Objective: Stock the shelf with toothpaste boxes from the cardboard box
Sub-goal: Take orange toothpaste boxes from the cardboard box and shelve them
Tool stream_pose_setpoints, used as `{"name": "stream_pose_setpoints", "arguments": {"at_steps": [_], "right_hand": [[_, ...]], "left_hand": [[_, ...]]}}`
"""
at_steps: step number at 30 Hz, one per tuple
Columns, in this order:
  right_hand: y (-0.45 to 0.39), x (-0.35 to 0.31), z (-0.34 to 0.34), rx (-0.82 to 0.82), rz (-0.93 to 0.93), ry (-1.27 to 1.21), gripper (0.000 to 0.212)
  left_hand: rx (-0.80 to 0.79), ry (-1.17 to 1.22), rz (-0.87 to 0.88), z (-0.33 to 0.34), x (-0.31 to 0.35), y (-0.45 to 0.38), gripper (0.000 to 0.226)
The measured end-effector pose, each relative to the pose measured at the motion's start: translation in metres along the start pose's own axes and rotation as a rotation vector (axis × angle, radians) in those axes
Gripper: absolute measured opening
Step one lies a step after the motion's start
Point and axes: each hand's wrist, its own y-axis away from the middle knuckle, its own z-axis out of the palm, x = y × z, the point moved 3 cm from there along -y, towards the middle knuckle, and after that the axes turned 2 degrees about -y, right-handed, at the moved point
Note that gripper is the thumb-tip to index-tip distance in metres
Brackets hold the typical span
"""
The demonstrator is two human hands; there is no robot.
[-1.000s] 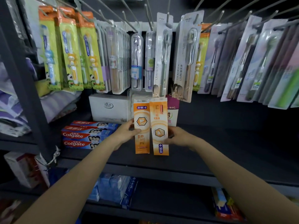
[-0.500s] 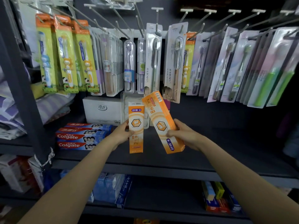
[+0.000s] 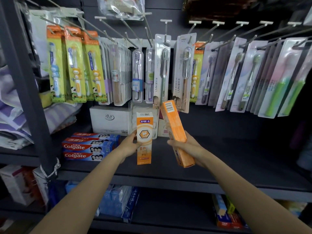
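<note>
The left hand grips one orange toothpaste box upright on the shelf, steadying it, while the right hand clasps a second box tilted, probably to set alongside.

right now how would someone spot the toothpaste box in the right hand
Start at the dark grey metal shelf under the row of hanging toothbrush packs. Two tall orange cardboard toothpaste boxes are held there; the right hand grips the tilted orange toothpaste box. Unlike the upright one, it leans left and shows a barcode on top.
</note>
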Motion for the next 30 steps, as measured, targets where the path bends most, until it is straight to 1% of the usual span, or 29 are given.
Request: {"name": "stream_pose_setpoints", "arguments": {"at_steps": [1, 2, 4, 6, 8, 11, 12, 13, 16, 19, 24, 28, 30], "right_hand": [[0.000, 0.000, 0.002, 0.030, -0.019, 0.060, 0.063], [-0.001, 0.000, 0.003, 0.082, -0.043, 0.200, 0.065], [-0.003, 0.004, 0.007, 0.247, -0.099, 0.604, 0.070], [-0.001, 0.008, 0.009, 0.436, -0.104, 0.911, 0.071], [-0.001, 0.013, 0.011, 0.542, -0.109, 1.064, 0.074], [-0.002, 0.015, 0.013, 0.688, -0.190, 1.164, 0.077], [-0.001, 0.012, 0.013, 0.713, -0.207, 1.161, 0.076], [-0.001, 0.010, 0.013, 0.677, -0.189, 1.116, 0.076], [-0.006, 0.012, 0.015, 0.514, -0.137, 0.836, 0.076], [-0.008, 0.020, 0.021, 0.429, -0.153, 0.620, 0.082], [-0.019, 0.036, 0.037, 0.223, -0.046, 0.226, 0.090], [-0.028, 0.040, 0.044, 0.169, 0.023, 0.091, 0.081], [-0.034, 0.037, 0.043, 0.187, 0.000, 0.113, 0.084]], "left_hand": [[0.003, -0.006, 0.001, 0.000, 0.000, -0.001, 0.056], [0.006, -0.010, 0.002, 0.000, -0.001, -0.001, 0.056], [0.011, -0.010, -0.002, -0.002, -0.002, -0.003, 0.056], [0.013, -0.012, -0.015, -0.003, -0.004, -0.005, 0.056], [0.013, -0.016, -0.026, -0.003, -0.006, -0.007, 0.057], [0.007, -0.007, -0.033, -0.002, -0.005, -0.010, 0.057], [0.006, -0.007, -0.033, -0.002, -0.005, -0.010, 0.057], [0.003, -0.012, -0.033, -0.002, -0.005, -0.010, 0.057], [0.002, -0.030, -0.033, -0.004, -0.007, -0.011, 0.058], [-0.006, -0.032, -0.029, -0.005, -0.008, -0.008, 0.060], [-0.030, -0.006, -0.007, -0.008, -0.007, -0.006, 0.060], [-0.055, 0.030, -0.023, -0.016, -0.010, -0.008, 0.056], [-0.065, 0.031, -0.023, -0.019, -0.010, -0.009, 0.056]]}}
